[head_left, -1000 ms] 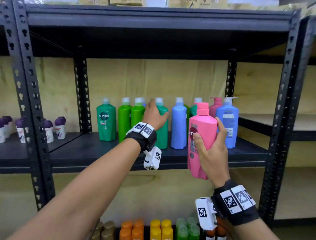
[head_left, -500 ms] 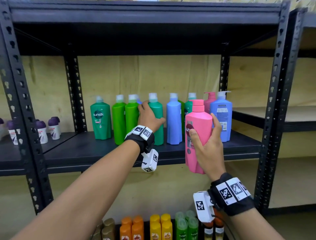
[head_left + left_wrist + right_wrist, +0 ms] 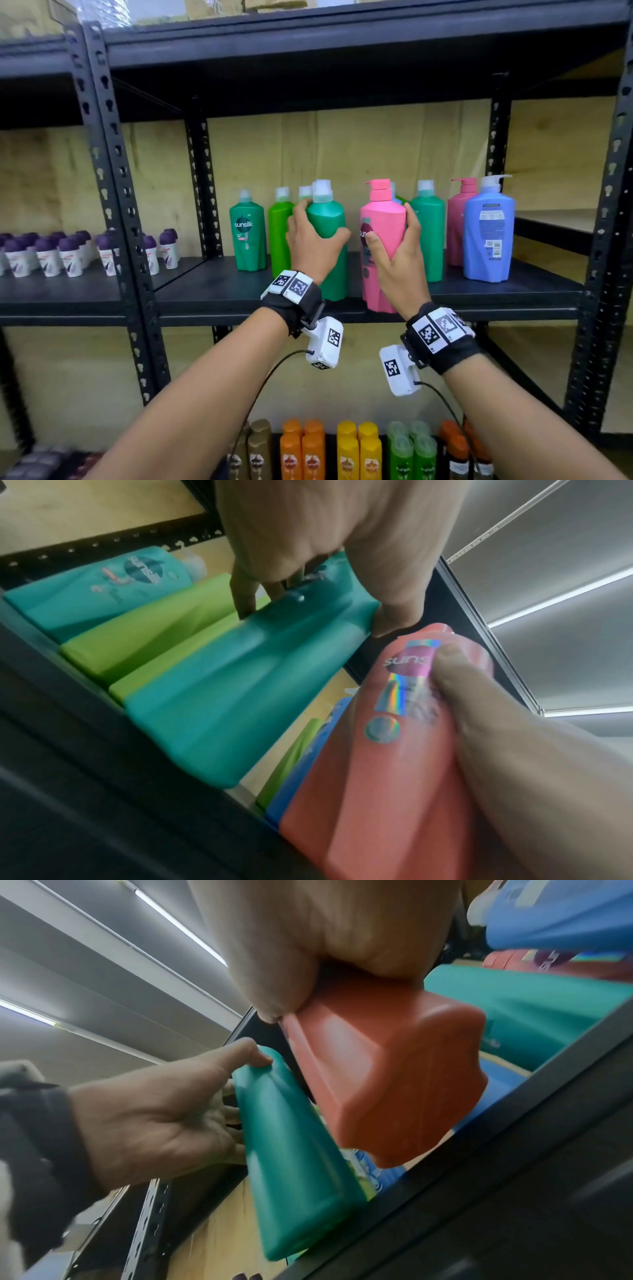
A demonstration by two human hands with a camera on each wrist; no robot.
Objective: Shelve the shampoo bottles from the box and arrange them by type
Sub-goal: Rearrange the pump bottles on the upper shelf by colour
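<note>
We note the left hand [image 3: 313, 241] wrapped around a dark green bottle [image 3: 327, 240], fingers on its left side and thumb on its right, at the front of the black shelf [image 3: 212, 291]. In the right wrist view the base of this bottle appears to rest on the shelf, tilted. The right hand [image 3: 397, 260] grips a pink bottle [image 3: 382, 236] from behind, thumb across its label, fingers curled round the far side. The bottle's base sits at the shelf's front edge; in the right wrist view it looks partly raised. The two held bottles stand just beside each other, not touching. Behind them we see light green bottles [image 3: 279, 226], another dark green bottle, a second pink bottle [image 3: 457, 222] and a blue bottle [image 3: 488, 236].
</note>
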